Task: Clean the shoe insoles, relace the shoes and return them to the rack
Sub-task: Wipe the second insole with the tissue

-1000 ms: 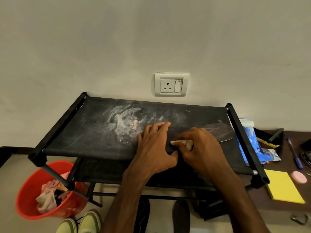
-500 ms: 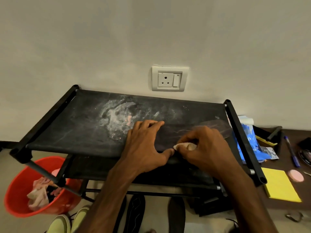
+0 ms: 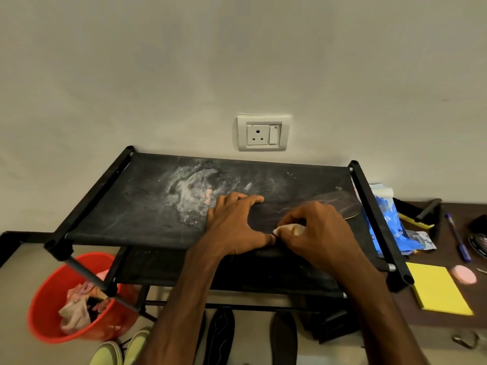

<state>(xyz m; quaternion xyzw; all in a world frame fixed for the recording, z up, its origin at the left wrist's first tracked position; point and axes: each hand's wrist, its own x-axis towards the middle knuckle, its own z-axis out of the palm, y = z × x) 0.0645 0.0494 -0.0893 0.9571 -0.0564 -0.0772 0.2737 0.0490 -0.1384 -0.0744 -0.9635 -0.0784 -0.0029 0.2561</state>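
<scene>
A dark insole lies flat on the top shelf of the black shoe rack, near its right side. My left hand presses down flat on the insole's left part, fingers spread. My right hand is closed on a small pale cloth wad that rests against the insole, just right of my left thumb. Two more dark insoles lie on the floor under the rack. Pale green shoes stand at the bottom left.
A red bucket holding rags stands under the rack's left corner. White powdery stains mark the shelf's middle. To the right, a brown table holds a blue packet, a brush, a pen, a yellow notepad and a pink disc. A wall socket is behind.
My right hand with the cloth has slid a little to the right along the insole, away from my left hand. The camera view has shifted slightly.
</scene>
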